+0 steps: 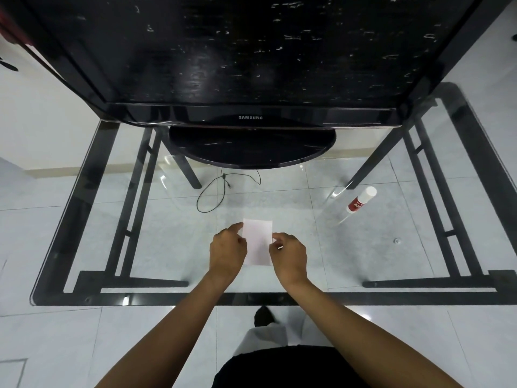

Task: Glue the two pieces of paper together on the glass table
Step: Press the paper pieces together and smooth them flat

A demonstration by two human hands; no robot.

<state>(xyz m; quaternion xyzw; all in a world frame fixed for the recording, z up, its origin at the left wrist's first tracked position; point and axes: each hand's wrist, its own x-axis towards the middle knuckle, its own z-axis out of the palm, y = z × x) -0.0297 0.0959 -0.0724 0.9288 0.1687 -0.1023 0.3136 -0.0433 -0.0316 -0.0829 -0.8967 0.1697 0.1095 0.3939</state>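
Your left hand (228,249) presses a fingertip on the paper's (258,242) left edge; between your hands the sheet lies flat on the glass table (363,247). Your right hand (289,254) pinches its right edge — press unevenly and the layers could slide crooked. The glue stick (361,199) lies well off to that hand's right.

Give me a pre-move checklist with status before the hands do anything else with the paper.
1. Paper lying on the glass table: ok.
2. Left hand at the paper's left edge: ok.
3. Right hand at its right edge: ok.
4. Two sheets stacked and aligned: cannot tell, only one white rectangle shows.
5. Glue stick out of the way, lying to the right, cap on: ok.
6. Glue already applied: cannot tell.
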